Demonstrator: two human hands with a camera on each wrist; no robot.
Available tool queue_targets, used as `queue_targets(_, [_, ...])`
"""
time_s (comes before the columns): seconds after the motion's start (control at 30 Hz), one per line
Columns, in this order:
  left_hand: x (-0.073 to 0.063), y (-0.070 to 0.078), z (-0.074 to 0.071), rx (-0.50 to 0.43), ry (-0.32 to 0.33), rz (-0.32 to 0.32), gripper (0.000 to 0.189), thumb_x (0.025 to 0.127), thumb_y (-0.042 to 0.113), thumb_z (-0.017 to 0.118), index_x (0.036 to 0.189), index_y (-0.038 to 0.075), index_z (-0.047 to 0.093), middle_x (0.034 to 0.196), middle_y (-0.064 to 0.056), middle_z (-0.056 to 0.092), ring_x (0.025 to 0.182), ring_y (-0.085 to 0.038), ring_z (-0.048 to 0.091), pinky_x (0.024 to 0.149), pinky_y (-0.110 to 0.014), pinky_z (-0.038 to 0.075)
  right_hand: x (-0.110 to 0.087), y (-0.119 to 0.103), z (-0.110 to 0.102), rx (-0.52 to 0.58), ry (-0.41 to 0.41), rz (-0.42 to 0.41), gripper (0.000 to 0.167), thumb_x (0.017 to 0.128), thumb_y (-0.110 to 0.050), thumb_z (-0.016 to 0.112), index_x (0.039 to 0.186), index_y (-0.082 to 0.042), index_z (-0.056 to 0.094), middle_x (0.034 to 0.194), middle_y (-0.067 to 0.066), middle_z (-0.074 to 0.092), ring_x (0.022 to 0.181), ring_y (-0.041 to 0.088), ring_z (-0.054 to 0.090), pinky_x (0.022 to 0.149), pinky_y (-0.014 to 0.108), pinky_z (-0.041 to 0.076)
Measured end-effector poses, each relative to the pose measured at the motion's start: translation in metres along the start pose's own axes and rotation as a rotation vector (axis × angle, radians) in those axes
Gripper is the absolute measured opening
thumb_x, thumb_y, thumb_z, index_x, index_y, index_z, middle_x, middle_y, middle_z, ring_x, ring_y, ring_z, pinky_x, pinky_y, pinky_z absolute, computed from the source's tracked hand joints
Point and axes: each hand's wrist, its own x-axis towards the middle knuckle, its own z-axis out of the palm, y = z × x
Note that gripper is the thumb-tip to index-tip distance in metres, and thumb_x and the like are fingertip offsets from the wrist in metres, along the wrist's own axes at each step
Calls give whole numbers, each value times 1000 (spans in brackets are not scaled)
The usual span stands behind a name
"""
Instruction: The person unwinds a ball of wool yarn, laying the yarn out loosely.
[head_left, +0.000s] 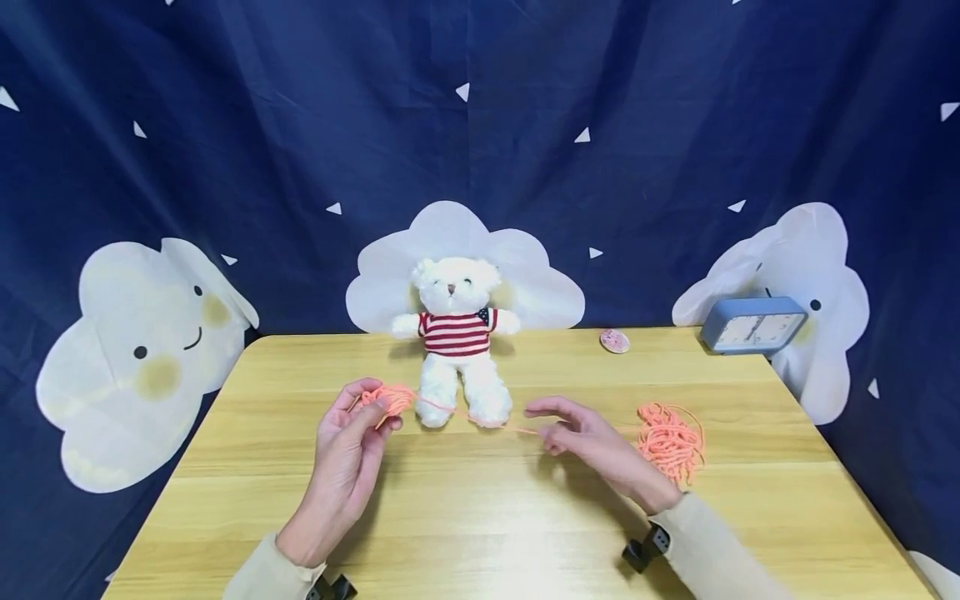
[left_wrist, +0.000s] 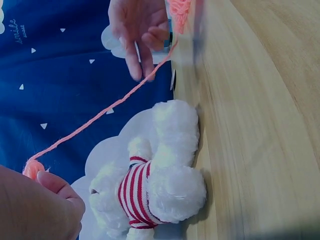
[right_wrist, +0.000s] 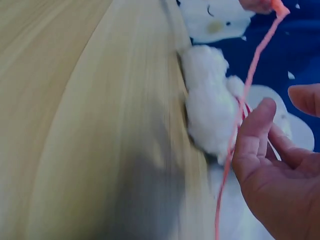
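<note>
My left hand (head_left: pixel 348 454) pinches a small wound bundle of coral yarn (head_left: pixel 388 400) between thumb and fingers. From the bundle a single strand of yarn (left_wrist: pixel 97 116) runs across to the right, passing in front of the bear's feet in the head view. My right hand (head_left: pixel 588 442) hovers over the table with its thumb apart from loosely bent fingers. The strand runs along its fingers (right_wrist: pixel 256 127), and no grip on it shows. A loose heap of the same yarn (head_left: pixel 670 442) lies on the table beyond the right wrist.
A white teddy bear (head_left: pixel 456 333) in a striped shirt sits at the back of the wooden table (head_left: pixel 480 517). Behind the right hand are a round pink object (head_left: pixel 615 341) and a blue clock (head_left: pixel 753 325). A dark blue curtain (head_left: pixel 300 125) hangs behind.
</note>
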Motion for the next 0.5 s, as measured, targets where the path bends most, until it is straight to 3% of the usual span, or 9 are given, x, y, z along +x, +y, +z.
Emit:
queue_targets(0.1, [0,0,-1,-1,-5,4,24,103,-17,56,117,1,64,103,-9,69,87,-18,66,73,-26,59,11,-1,14,-2,-66,-4,48,107,-11,68,150,6,54,147,30,58,104,33,66,94,41,61])
queue_targets(0.2, [1,0,-1,-5,-7,7,24,103,-17,56,118,-1,63,102,-9,69,87,-18,66,73,-26,59,15,-3,22,-16,-83,-12,42,108,-14,69,143,9,59,132,30,67,98,28,68,89,39,62])
queue_targets(0.37, [1,1,-3,3,9,6,25,102,-18,56,118,-1,63,100,-8,68,84,-17,66,72,-26,58,6,-7,17,-61,-29,-68,31,108,-13,69,123,14,67,102,21,71,86,17,66,80,31,62])
queue_targets(0.5, [1,2,-5,20,29,7,25,101,-18,56,118,0,64,99,-7,68,84,-16,65,72,-25,58,-8,-10,3,-51,66,-102,24,109,-13,67,117,10,69,94,10,70,84,16,65,78,30,62])
